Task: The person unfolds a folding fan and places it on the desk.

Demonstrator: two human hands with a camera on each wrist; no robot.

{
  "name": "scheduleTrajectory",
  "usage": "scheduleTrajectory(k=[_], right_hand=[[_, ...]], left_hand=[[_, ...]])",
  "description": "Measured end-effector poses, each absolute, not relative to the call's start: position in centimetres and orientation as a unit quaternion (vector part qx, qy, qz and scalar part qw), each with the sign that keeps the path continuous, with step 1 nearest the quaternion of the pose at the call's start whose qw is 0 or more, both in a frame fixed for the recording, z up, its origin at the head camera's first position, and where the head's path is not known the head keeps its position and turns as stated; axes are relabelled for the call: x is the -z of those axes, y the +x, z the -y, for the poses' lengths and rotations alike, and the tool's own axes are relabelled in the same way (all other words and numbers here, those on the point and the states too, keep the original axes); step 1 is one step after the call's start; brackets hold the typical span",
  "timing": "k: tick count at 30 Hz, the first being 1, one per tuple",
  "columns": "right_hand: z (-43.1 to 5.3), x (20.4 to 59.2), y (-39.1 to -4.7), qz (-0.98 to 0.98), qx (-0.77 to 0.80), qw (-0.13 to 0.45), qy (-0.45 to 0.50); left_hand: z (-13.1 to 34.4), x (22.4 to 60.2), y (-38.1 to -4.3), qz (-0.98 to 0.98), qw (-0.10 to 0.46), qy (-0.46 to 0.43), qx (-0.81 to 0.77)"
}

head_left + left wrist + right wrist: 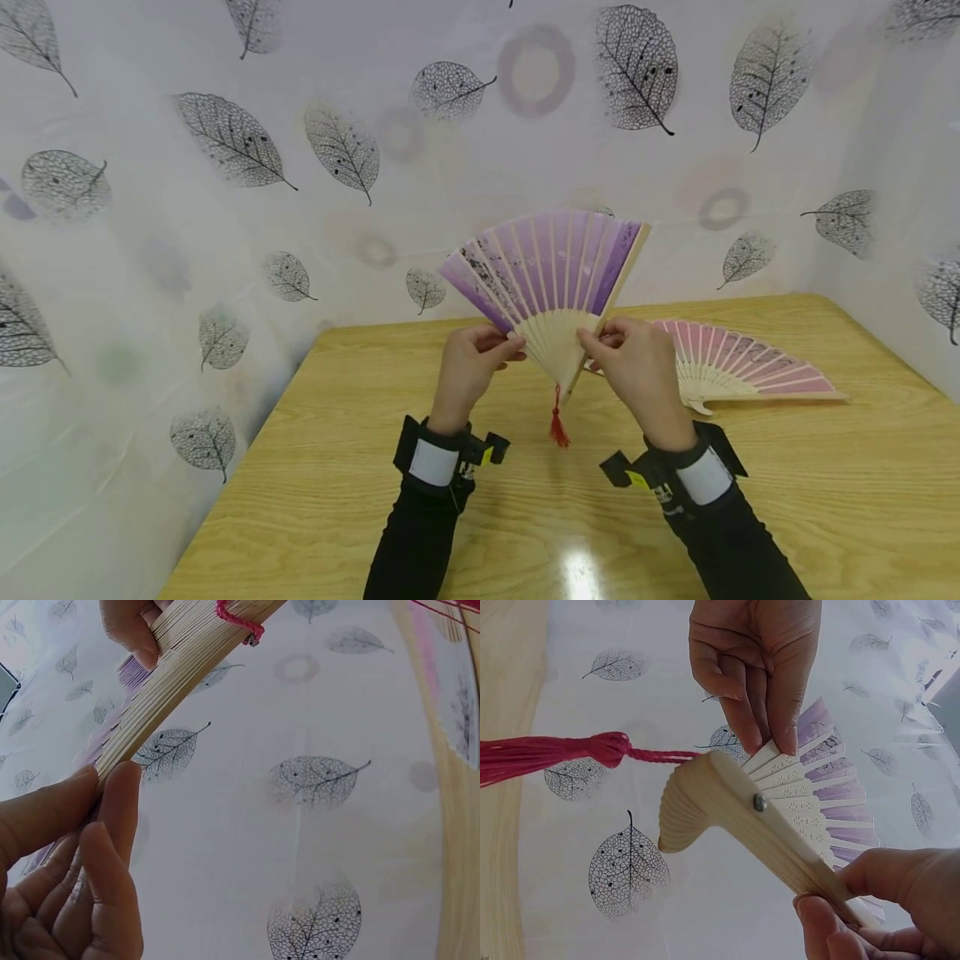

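Observation:
A purple folding fan with pale wooden ribs is spread partway and held up above the table. My left hand pinches its left edge between thumb and fingers. On the other side, my right hand pinches the right outer rib near the ribs' lower part. From the pivot end hangs a red tassel. The right wrist view shows the fan's curved wooden handle end with a metal rivet. In the left wrist view the bunched ribs are seen edge-on.
A pink folding fan lies spread on the wooden table, behind and right of my right hand, which partly covers it. A pale cloth with leaf prints hangs behind the table and along its sides.

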State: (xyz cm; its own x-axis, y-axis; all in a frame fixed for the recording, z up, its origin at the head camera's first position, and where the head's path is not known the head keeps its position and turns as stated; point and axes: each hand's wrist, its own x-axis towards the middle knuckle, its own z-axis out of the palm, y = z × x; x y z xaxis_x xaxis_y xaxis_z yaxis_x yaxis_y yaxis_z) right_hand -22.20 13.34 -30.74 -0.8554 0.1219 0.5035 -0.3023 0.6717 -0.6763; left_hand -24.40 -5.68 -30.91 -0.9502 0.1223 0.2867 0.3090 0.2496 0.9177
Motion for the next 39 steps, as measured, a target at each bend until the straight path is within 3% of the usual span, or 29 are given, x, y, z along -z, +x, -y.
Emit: scheduleTrajectory(k=[39], right_hand=[[-14.09,30.42,-22.16,0.873,-0.416,0.252,0.036]], left_hand=[[5.94,30.78,-24.31,0.786,0.082,-0.132,0.598]])
